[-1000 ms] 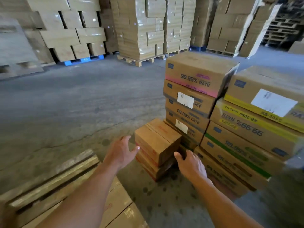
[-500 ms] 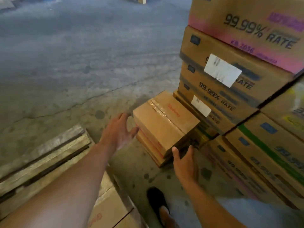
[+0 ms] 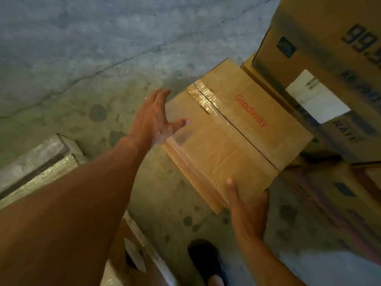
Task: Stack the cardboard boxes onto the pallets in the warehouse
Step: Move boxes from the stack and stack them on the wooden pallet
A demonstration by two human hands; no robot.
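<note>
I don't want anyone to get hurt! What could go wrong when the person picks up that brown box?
1. Only the right hand grips the box, at its near corner; the left hand is open at the side. Lifted so, the box might tilt and slip.
2. The shoe stands just below that corner, so a dropped box could hit the foot.
3. The box lies close against the big stack; it might snag there.

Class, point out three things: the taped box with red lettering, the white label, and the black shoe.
taped box (image 3: 216, 153), head view, top face near the seam.
white label (image 3: 315, 98), head view, middle of the label.
black shoe (image 3: 204, 259), head view, upper near the toe.
</note>
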